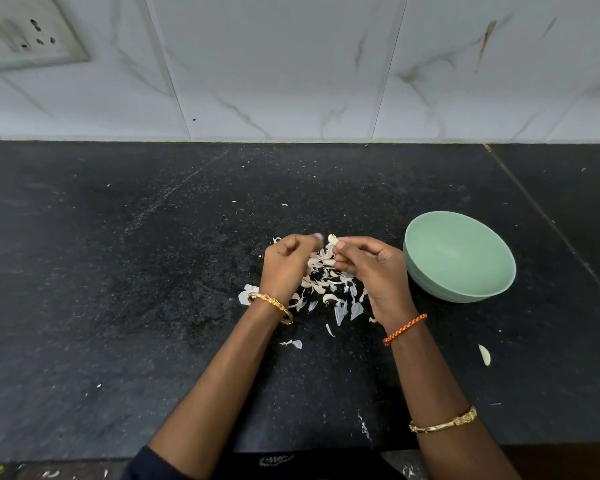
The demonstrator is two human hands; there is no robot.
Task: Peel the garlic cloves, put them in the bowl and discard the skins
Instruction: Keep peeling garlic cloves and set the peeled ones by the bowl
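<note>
My right hand (368,268) pinches a pale garlic clove (332,239) between thumb and fingertips, above a heap of papery garlic skins (326,289) on the black counter. My left hand (288,265) hovers just left of the clove with its fingers curled; whether it holds a scrap of skin I cannot tell. A pale green bowl (465,289) stands to the right of my right hand, and its visible inside looks bare. One peeled clove (485,355) lies alone on the counter at the lower right.
The black stone counter (118,271) ends at a white marble-tiled wall (291,81) behind. A switch plate (25,32) sits at the wall's top left. Loose skin scraps (293,344) lie near my forearms. The counter's front edge runs along the bottom.
</note>
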